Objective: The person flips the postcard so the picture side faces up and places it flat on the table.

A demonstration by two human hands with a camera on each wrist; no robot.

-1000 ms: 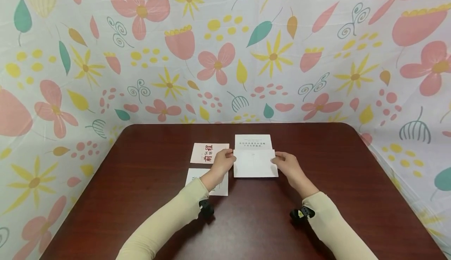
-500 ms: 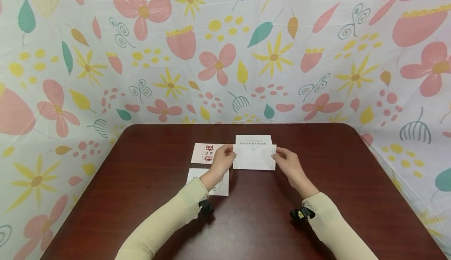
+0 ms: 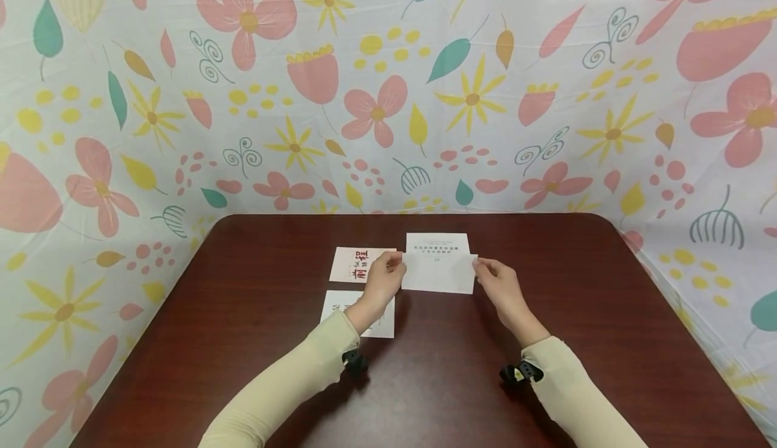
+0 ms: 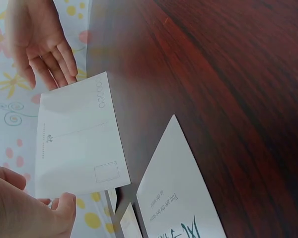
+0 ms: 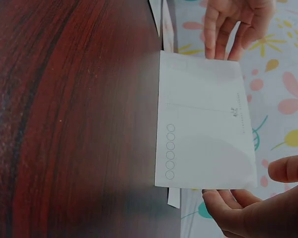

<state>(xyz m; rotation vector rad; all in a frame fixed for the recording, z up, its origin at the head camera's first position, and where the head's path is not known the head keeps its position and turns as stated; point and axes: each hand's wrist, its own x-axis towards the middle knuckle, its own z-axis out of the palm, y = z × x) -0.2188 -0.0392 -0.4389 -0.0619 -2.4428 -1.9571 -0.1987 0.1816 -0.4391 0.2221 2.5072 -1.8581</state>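
Note:
A white postcard point(image 3: 438, 274), its back printed with a dotted line and a row of small circles, is held up at a tilt over the far part of the table. My left hand point(image 3: 384, 279) pinches its left edge. At the opposite edge is my right hand point(image 3: 502, 286); in the right wrist view its fingertips point(image 5: 216, 198) reach the card's edge while the thumb stands apart from the card. Behind, another white card with printed text point(image 3: 437, 239) is partly covered by the held postcard.
Left of the postcard lie a card with red characters point(image 3: 346, 266) and a white card with dark green lettering point(image 4: 176, 183), both partly behind my left hand and wrist. The dark red wooden table point(image 3: 425, 380) ends at a flower-patterned cloth point(image 3: 376, 164).
The postcard has risen and tipped, sinking slightly at its right side in the last half second. My right thumb has come off its face; the left hand keeps its grip.

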